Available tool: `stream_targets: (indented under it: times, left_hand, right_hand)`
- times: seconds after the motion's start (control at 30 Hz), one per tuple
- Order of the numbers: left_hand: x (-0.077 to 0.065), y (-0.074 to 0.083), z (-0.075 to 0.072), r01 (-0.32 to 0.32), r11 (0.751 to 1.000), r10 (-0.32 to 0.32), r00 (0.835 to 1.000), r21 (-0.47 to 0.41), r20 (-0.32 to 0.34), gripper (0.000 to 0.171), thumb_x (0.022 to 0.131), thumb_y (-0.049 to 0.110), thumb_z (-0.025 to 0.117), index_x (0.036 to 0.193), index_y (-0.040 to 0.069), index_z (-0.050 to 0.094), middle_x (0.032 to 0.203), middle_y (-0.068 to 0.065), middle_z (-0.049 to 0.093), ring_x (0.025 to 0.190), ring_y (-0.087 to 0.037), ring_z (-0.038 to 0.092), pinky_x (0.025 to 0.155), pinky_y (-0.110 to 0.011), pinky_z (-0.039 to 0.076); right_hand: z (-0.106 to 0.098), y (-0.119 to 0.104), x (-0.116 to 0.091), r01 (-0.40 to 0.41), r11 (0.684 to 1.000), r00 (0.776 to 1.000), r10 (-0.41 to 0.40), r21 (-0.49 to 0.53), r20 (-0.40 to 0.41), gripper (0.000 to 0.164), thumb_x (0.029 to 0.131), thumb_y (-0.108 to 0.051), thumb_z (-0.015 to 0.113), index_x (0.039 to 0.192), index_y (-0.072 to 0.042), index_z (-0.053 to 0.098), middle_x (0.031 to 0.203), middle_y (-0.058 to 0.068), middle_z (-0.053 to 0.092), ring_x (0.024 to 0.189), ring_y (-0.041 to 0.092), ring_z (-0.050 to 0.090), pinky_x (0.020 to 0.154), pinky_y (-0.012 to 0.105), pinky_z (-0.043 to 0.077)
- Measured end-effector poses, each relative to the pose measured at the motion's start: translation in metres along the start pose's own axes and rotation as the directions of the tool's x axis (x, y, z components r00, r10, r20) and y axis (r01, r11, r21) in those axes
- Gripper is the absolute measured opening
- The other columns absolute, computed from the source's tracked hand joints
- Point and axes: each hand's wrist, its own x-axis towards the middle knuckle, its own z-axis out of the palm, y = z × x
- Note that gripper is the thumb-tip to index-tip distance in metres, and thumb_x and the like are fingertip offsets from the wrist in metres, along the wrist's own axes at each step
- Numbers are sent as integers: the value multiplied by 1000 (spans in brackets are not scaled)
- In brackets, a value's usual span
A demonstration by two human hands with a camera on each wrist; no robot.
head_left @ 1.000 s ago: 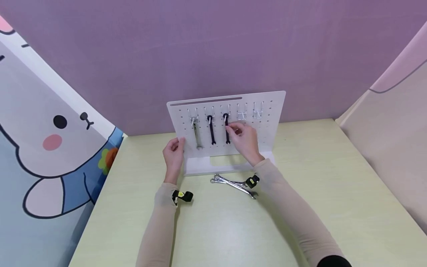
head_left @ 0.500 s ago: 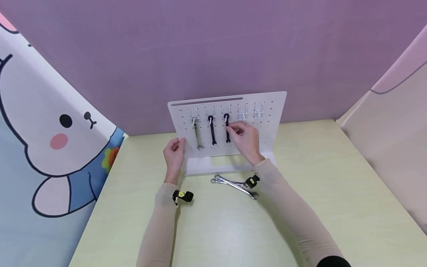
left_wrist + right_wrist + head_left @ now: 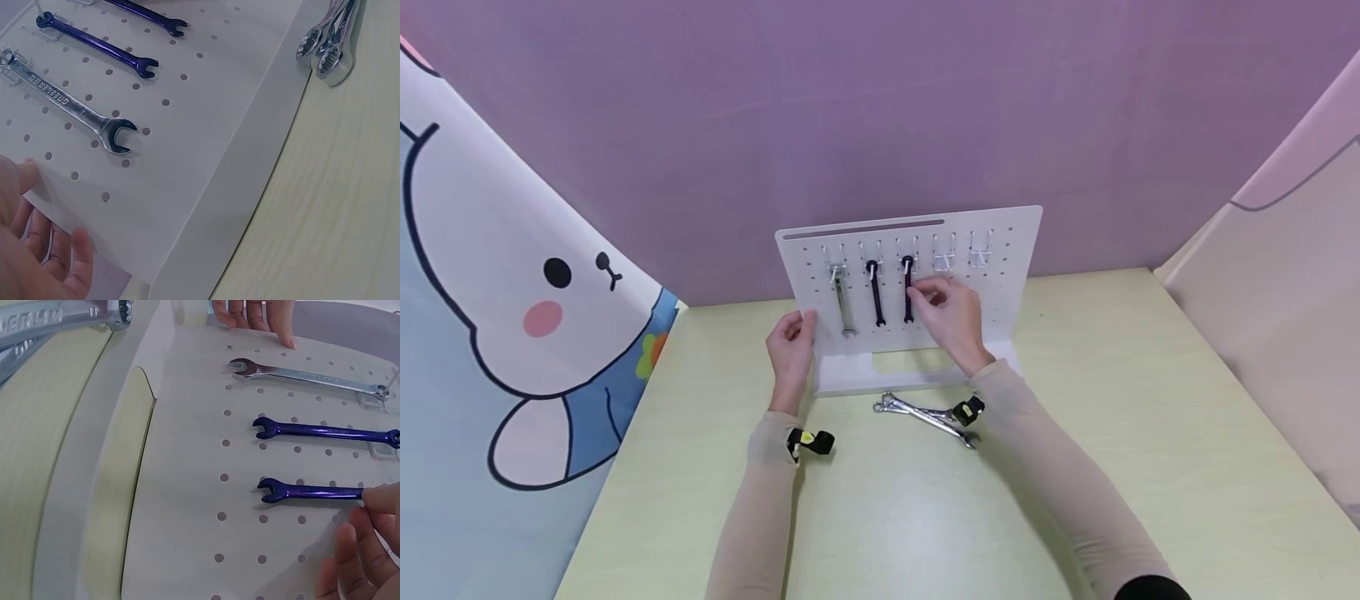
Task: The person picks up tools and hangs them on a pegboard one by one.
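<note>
Three wrenches hang from hooks on a white pegboard (image 3: 1000, 300): a silver wrench (image 3: 75, 106) at the left and two dark ones, bluish purple in the wrist views. My right hand (image 3: 953, 317) pinches the shaft of the right-hand dark wrench (image 3: 319, 491), whose ring end is up on its hook and open end points down. Beside it hangs the middle dark wrench (image 3: 876, 296), untouched. My left hand (image 3: 790, 346) holds the board's left edge, thumb at the front and the other fingers reaching behind it.
More silver wrenches (image 3: 925, 412) lie crossed on the pale wooden table (image 3: 887, 517), just in front of the board's base, near my right wrist. Two bare hooks (image 3: 981, 254) sit on the board's right side. A purple wall (image 3: 880, 108) rises behind.
The lower end of the right-hand dark wrench has swung slightly left, so it hangs straighter. My right hand stays at it, and my left hand has kept its place on the board's edge.
</note>
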Motion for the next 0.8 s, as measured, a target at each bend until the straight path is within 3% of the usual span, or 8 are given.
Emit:
stream_targets:
  times: [0.5,0.8]
  left_hand:
    - [1,-1,1,-3,1000,3,1000,3,-3,30,103,25,74,116,-2,74,82,13,67,74,-3,59,68,-15,50]
    - [1,-1,4,5,1000,-5,1000,-2,-2,29,102,25,75,115,-1,75,81,14,67,75,-2,59,68,-14,51]
  right_hand:
    - [-6,2,-20,-45,999,987,39,30,155,17,100,-19,75,109,-6,81,108,12,81,85,26,75,77,36,62]
    - [-10,7,-38,-94,995,947,98,-26,305,21,103,-22,71,113,-5,79,110,13,80,86,26,74,77,35,62]
